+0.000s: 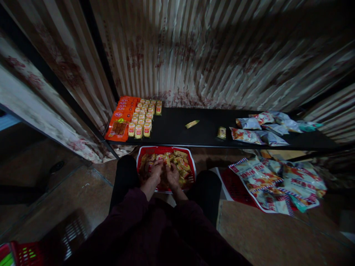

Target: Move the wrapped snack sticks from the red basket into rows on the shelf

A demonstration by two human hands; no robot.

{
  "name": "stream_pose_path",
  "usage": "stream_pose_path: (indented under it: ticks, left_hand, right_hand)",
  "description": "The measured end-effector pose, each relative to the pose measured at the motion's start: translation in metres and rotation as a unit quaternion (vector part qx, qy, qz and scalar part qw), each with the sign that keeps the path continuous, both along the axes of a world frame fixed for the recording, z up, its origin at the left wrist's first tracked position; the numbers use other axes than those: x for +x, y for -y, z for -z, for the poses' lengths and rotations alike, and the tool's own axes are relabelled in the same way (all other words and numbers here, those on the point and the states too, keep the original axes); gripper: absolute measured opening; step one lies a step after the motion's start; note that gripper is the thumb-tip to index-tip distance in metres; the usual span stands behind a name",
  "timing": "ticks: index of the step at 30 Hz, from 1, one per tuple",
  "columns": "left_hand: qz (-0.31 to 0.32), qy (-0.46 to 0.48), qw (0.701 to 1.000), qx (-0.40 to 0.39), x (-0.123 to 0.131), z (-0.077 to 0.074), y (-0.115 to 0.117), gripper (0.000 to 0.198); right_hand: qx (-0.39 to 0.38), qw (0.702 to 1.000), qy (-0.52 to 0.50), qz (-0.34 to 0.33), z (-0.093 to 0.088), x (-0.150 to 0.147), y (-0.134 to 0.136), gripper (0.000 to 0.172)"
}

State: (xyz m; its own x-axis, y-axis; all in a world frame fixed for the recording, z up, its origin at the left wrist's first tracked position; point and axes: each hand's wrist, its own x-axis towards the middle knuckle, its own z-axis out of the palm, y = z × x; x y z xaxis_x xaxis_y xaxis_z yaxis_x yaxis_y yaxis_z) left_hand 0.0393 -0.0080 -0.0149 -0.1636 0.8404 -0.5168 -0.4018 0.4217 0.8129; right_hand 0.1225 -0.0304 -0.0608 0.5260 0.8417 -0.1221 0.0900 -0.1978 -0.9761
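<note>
A red basket with a white rim [194, 166] stands between my knees, filled with small yellow wrapped snacks [183, 164]. Both of my hands are over it, close together. My right hand [173, 175] is closed on a small yellow wrapped snack [167, 160], which stands up between the two hands. The fingers of my left hand [156, 170] are drawn together around small wrapped snack packets with red and white labels; the dim light hides how many it holds.
A black shelf [172, 127] ahead carries orange packs [120, 118], rows of wrapped cakes [142, 120], a lone stick-shaped packet [192, 124], a small packet [221, 133] and snack bags [246, 135]. More bags [277, 181] fill a basket on the right. Another red basket [27, 254] sits lower left.
</note>
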Motion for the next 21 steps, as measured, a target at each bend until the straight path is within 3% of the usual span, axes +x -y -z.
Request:
stream_pose_path:
  ticks: [5, 9, 12, 21]
  left_hand:
    - [0.015, -0.028, 0.999, 0.009, 0.004, -0.003, 0.002, 0.021]
    - [0.029, -0.074, 0.996, 0.032, 0.006, -0.001, 0.002, 0.028]
    - [0.042, -0.109, 0.992, 0.052, 0.007, 0.004, 0.0, 0.032]
    - [0.082, -0.194, 0.968, 0.133, 0.006, 0.009, -0.005, 0.035]
  right_hand:
    - [-0.014, 0.986, -0.161, 0.042, 0.0, -0.004, 0.0, 0.032]
    - [-0.009, 0.975, -0.21, 0.069, -0.004, -0.006, -0.001, 0.037]
    - [-0.014, 0.975, -0.207, 0.077, -0.007, -0.006, -0.002, 0.04]
    - [0.041, 0.996, -0.082, 0.004, -0.007, -0.002, 0.0, 0.046]
